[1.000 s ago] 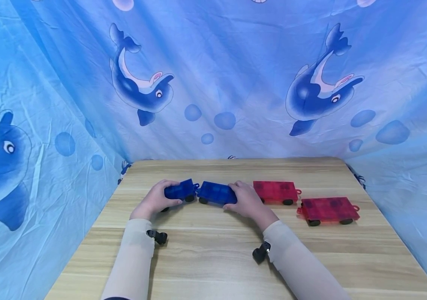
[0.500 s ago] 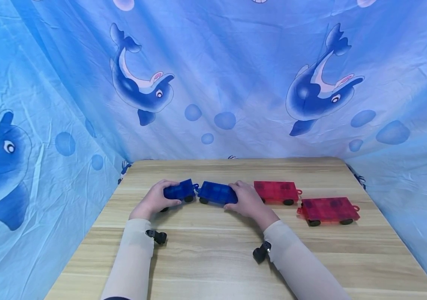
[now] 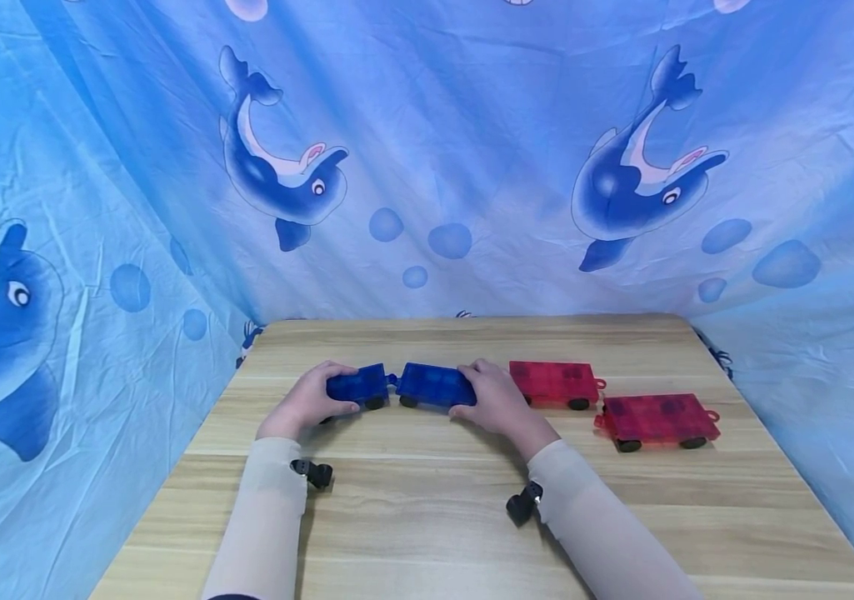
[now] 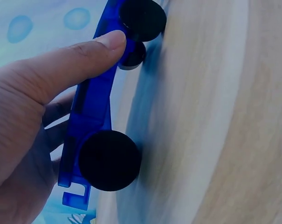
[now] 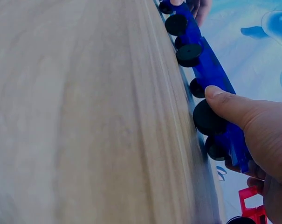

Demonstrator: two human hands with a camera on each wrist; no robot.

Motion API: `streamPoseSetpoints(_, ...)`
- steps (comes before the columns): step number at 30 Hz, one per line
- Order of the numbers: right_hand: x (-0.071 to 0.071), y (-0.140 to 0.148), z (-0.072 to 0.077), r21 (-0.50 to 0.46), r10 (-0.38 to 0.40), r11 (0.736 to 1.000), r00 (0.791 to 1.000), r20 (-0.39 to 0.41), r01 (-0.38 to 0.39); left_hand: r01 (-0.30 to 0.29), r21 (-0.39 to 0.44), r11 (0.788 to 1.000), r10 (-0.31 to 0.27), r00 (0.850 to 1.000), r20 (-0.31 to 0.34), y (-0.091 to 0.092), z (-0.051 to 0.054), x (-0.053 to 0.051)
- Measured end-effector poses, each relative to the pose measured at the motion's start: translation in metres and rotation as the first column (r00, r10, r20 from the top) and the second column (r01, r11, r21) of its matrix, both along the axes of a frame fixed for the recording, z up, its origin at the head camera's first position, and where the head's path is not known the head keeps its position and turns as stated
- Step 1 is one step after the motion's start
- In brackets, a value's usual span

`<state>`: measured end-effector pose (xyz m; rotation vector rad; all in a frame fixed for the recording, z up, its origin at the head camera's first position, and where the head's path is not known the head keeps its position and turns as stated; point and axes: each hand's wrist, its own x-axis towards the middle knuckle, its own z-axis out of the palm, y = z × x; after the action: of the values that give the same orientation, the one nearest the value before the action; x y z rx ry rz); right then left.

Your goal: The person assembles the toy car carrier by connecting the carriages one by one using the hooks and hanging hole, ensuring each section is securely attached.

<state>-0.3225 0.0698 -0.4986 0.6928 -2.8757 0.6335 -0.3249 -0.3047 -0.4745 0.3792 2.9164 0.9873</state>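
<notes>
My left hand (image 3: 308, 400) grips the left blue wheeled car (image 3: 368, 382) by its left end. In the left wrist view the thumb of the left hand (image 4: 47, 84) lies along the side of the blue car (image 4: 92, 102), above a black wheel. My right hand (image 3: 500, 403) holds the second blue car (image 3: 430, 385) at its right end. Between the two blue cars their couplings meet at a small joint. The right wrist view shows the right hand (image 5: 266, 135) with its thumb beside a wheel of the blue car (image 5: 210, 65).
A red car (image 3: 556, 382) stands just right of my right hand, and another red car (image 3: 661, 417) is farther right and nearer, its hitch close to the first. They stand on a wooden table (image 3: 412, 517) backed by a blue dolphin-print cloth (image 3: 427, 150).
The left blue car has turned slightly, its right end coming a little nearer, and now lies straighter against the second. The right hand and its car have shifted very slightly right.
</notes>
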Motion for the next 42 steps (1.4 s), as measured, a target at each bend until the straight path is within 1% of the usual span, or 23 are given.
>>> streamPoseSetpoints(7, -0.001, 0.0, -0.001, 0.02, -0.002, 1.0, 1.0, -0.022, 0.003, 0.004, 0.023, 1.0, -0.005, 0.999, 0.037, -0.011, 0.002, 0.002)
streamPoseSetpoints(16, -0.002, 0.0, 0.0, 0.034, 0.017, 0.999, 1.0, 0.014, -0.018, 0.001, 0.049, 0.999, -0.005, 0.997, 0.083, -0.02, 0.003, 0.003)
streamPoseSetpoints(20, -0.002, -0.001, 0.001, 0.036, 0.022, 0.999, 1.0, 0.019, -0.023, 0.012, 0.038, 0.999, -0.015, 0.997, 0.08, -0.022, 0.003, 0.003)
streamPoseSetpoints(25, -0.001, -0.001, 0.002, 0.02, 0.02, 1.0, 0.999, 0.032, -0.021, 0.005, 0.042, 0.999, -0.008, 0.997, 0.082, -0.022, 0.004, 0.003)
streamPoseSetpoints(35, -0.002, 0.0, 0.0, 0.003, 0.029, 1.0, 0.999, 0.029, -0.029, -0.005, 0.048, 0.999, 0.001, 0.996, 0.087, -0.023, 0.006, 0.006)
streamPoseSetpoints(42, -0.002, 0.0, 0.0, -0.004, 0.02, 1.0, 0.999, 0.046, -0.02, -0.004, 0.039, 0.999, 0.001, 0.996, 0.084, -0.023, 0.006, 0.004)
